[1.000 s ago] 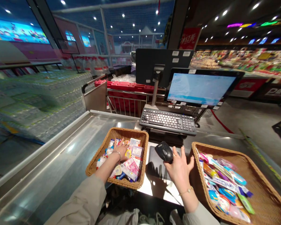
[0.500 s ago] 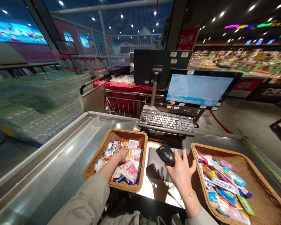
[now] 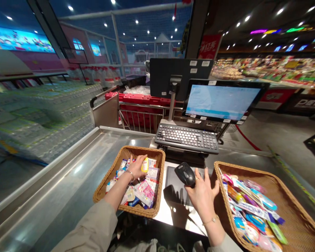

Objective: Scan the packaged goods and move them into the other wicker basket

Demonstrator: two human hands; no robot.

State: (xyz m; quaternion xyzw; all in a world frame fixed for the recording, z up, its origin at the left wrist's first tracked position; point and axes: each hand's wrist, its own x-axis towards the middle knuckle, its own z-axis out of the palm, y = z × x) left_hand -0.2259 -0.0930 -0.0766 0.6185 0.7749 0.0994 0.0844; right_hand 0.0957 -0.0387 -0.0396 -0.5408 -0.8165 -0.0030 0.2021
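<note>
My left hand (image 3: 138, 167) is over the left wicker basket (image 3: 161, 182), its fingers closed on a small yellow pack (image 3: 145, 165) with white on it. Beneath that hand lie mixed small packaged goods, among them a pink-and-white packet (image 3: 146, 190). My right hand (image 3: 203, 194) is held over the counter with its fingers spread apart. Just to the left of its fingertips is a black barcode scanner (image 3: 185, 174), close to the thumb and index finger; whether they touch it I cannot tell. What supports the scanner is hidden.
A second wicker basket (image 3: 299, 210) with assorted packaged items stands at the right. Behind the counter's lit scan area are a keyboard (image 3: 186, 137) and a lit screen (image 3: 222, 101). A metal counter (image 3: 76, 175) with a raised edge stretches left. Trolleys stand beyond.
My left hand has lifted slightly from among the goods, and the yellow pack is now raised in its fingers. My right hand and the scanner have hardly moved.
</note>
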